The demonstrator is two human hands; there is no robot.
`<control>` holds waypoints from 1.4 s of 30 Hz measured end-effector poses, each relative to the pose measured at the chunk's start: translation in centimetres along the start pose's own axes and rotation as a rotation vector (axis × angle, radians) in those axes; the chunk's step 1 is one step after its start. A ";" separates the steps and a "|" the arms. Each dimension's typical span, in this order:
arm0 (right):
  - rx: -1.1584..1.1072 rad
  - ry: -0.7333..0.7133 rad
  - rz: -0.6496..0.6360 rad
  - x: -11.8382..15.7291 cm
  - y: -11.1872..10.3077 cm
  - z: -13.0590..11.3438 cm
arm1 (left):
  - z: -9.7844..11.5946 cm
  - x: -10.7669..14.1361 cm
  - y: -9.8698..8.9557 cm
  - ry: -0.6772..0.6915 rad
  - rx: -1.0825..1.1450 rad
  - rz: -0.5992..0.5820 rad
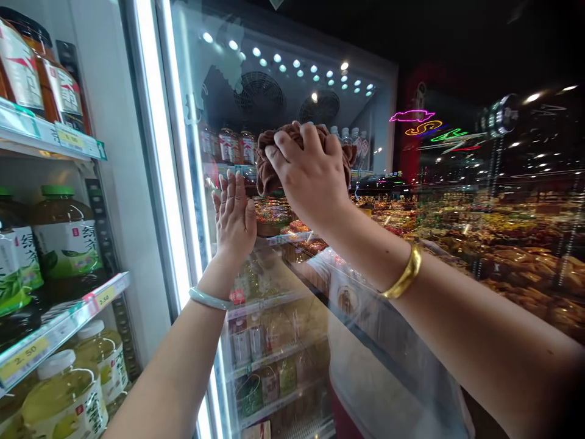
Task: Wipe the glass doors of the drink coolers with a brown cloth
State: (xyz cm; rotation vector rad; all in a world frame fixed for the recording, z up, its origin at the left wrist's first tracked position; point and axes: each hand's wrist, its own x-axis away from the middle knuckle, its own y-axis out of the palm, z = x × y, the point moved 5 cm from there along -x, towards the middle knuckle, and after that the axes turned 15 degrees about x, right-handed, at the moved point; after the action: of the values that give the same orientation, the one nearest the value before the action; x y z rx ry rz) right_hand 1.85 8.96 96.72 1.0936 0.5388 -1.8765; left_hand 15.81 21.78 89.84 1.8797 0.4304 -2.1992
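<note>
A brown cloth (269, 164) is bunched under my right hand (313, 167), whose fingers curl over it and press it to the upper part of a glass door (283, 274). A gold bangle circles that wrist. Lower and to the left, my left hand (234, 213) lies flat against the same glass near its lit edge, fingers stretched upward and holding nothing. Its wrist wears a pale green bangle (210, 299). Reflections of a white shirt and of shop goods show in the glass.
At the left, shelves (64, 326) with price strips hold tea bottles (68, 238) and pale drink bottles (64, 396). A bright vertical light strip (164, 152) runs beside the door. Colored neon shapes (425, 127) glow at the right.
</note>
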 end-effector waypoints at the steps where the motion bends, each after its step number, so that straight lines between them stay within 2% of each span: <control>1: 0.009 -0.009 -0.013 0.8 0.0 -0.4 | 0.0 0.1 0.1 -0.008 0.000 0.004; 3: -0.008 -0.054 -0.021 1.7 0.0 -1.7 | 0.1 0.5 0.2 -0.024 -0.004 0.001; 6: -0.095 -0.106 0.020 1.1 0.4 -2.7 | 0.3 1.1 0.5 -0.046 -0.021 -0.009; 10: -0.177 -0.016 0.081 0.1 0.4 -0.1 | 0.5 2.2 0.6 -0.042 -0.032 0.000; 13: -0.179 0.075 0.106 2.2 0.1 1.2 | 0.6 2.9 0.8 -0.040 -0.042 0.005; 17: -0.131 0.024 0.093 5.6 -0.1 -1.5 | 0.6 3.8 1.2 -0.065 -0.039 0.041; 20: -0.139 -0.061 0.082 5.5 0.0 -3.5 | 0.7 4.8 1.7 -0.070 -0.041 0.047; 22: -0.152 -0.065 0.074 4.6 0.1 -3.2 | 1.0 5.6 2.0 -0.050 -0.046 0.029; 24: -0.150 -0.013 0.080 4.3 0.0 -1.7 | 1.2 6.3 2.1 -0.043 -0.045 0.018; 26: -0.130 0.063 0.103 5.1 -0.3 -0.2 | 1.4 6.8 2.1 -0.052 -0.045 0.016; 28: -0.088 0.102 0.116 6.9 -0.6 0.2 | 1.8 7.3 2.3 -0.068 -0.046 0.020; 32: 0.007 0.028 0.132 10.0 -0.9 -2.0 | 2.6 7.9 3.0 -0.167 -0.008 0.052; 35: -0.007 -0.039 0.151 9.5 -0.8 -2.8 | 3.2 8.1 3.7 -0.250 0.009 0.064; 37: -0.047 -0.016 0.146 8.5 -0.7 -1.5 | 3.7 7.9 4.0 -0.254 -0.006 0.068; 39: -0.065 0.066 0.137 8.0 -0.8 0.5 | 4.2 7.7 3.9 -0.229 -0.013 0.080; 42: -0.023 0.174 0.147 9.0 -1.3 2.4 | 5.2 7.3 3.9 -0.167 0.003 0.077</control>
State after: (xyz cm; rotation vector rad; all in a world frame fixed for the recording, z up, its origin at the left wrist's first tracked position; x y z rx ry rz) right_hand -2.45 3.73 90.17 1.2542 0.5614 -1.6545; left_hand 11.20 16.43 83.10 1.6673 0.3197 -2.2828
